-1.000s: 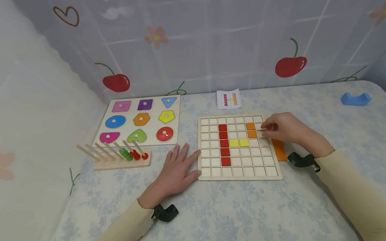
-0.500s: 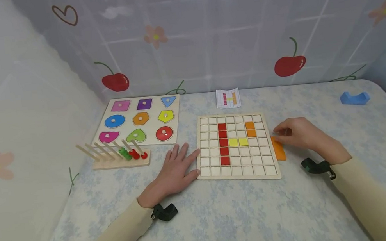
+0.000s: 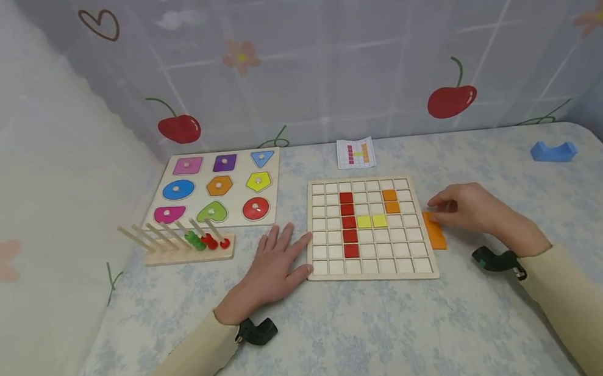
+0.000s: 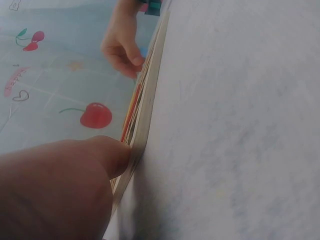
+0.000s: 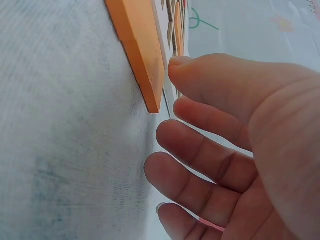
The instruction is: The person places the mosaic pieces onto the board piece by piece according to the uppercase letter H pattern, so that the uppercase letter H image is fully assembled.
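My left hand (image 3: 274,270) lies flat on the table, fingers spread, with its index finger and thumb against the left edge of a wooden grid board (image 3: 339,267). The left wrist view shows a digit (image 4: 112,156) touching that edge. On the board are a column of red squares (image 3: 349,223), two yellow squares (image 3: 379,221) and two orange squares (image 3: 392,207). To the board's right, my right hand (image 3: 472,213) hovers by a strip of orange tiles (image 3: 435,232). In the right wrist view its fingers are loosely bent, apart from the tiles (image 5: 142,60), with nothing between them.
A small pattern card (image 3: 355,153) lies behind the board. At the back left is a knobbed shape puzzle (image 3: 202,214), with a peg stand (image 3: 187,258) holding green and red beads in front. A blue notched block (image 3: 553,152) sits at the far right.
My right hand has moved off the board's right side, rightward and nearer to me, to beside the orange tiles. It has barely moved in the last half second. My left hand stays put.
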The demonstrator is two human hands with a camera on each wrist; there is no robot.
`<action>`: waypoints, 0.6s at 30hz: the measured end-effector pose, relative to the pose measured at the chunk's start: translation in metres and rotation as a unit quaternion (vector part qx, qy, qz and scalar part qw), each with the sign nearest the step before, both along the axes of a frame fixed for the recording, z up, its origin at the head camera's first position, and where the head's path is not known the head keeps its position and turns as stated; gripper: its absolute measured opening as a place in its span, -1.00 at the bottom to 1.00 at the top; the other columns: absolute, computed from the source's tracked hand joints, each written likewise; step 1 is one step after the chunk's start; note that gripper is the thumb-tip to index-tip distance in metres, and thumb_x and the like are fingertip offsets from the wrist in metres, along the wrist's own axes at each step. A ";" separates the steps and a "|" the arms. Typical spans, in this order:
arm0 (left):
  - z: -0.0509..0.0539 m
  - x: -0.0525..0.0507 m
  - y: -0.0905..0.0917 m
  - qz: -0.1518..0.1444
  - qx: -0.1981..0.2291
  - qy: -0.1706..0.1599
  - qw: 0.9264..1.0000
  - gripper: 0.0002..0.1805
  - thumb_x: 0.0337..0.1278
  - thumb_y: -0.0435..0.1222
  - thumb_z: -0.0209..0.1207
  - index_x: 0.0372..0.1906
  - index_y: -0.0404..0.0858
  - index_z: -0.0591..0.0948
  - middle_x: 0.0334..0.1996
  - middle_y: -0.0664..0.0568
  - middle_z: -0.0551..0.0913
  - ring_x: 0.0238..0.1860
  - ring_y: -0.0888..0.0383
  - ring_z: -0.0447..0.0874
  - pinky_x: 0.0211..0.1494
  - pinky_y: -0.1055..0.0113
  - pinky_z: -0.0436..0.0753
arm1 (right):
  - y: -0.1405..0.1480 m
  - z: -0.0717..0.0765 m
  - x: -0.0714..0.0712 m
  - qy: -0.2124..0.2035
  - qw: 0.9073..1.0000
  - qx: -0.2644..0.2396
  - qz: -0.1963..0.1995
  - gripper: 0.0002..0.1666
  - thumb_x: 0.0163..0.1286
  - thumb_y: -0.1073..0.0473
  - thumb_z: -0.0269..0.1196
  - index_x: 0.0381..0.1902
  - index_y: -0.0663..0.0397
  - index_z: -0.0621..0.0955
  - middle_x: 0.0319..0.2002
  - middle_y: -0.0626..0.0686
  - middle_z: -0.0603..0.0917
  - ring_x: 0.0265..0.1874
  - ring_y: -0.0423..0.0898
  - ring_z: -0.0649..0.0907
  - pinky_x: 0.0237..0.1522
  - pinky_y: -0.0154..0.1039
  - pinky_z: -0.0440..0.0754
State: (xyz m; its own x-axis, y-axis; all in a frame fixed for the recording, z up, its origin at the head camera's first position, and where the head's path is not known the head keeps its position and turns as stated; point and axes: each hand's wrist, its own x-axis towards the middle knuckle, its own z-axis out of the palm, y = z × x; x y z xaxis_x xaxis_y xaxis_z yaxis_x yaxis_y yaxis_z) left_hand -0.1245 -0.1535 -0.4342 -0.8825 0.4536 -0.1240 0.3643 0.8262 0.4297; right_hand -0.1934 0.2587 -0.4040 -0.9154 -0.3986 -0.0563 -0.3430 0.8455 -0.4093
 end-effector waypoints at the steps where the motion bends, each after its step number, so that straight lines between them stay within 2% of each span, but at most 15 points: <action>1: 0.000 0.000 0.000 0.000 0.000 0.000 1.000 -0.28 0.44 0.02 0.08 0.60 -0.05 0.24 0.64 -0.26 0.01 0.65 -0.36 -0.23 0.61 -0.33 -0.12 | 0.000 0.000 0.000 -0.001 1.000 0.000 0.000 -0.60 0.27 0.17 0.45 0.00 0.32 0.73 -0.31 0.06 0.73 -0.42 -0.15 0.54 -0.38 -0.28 0.57; 9: 0.000 0.000 -0.001 -0.001 0.004 0.006 1.000 -0.28 0.44 0.03 0.08 0.60 -0.05 0.25 0.64 -0.26 0.02 0.65 -0.36 -0.22 0.61 -0.34 -0.11 | -0.001 -0.002 -0.002 -0.008 1.000 0.000 0.002 -0.60 0.26 0.17 0.46 -0.01 0.31 0.73 -0.27 0.08 0.76 -0.38 -0.15 0.59 -0.32 -0.26 0.61; 18: -0.001 0.000 0.000 0.001 0.004 0.007 1.000 -0.29 0.44 0.03 0.08 0.59 -0.05 0.26 0.64 -0.26 0.03 0.65 -0.36 -0.22 0.61 -0.33 -0.10 | -0.004 -0.006 -0.001 0.004 1.000 0.011 0.003 -0.66 0.26 0.20 0.45 -0.05 0.29 0.75 -0.27 0.10 0.76 -0.37 -0.13 0.59 -0.28 -0.20 0.62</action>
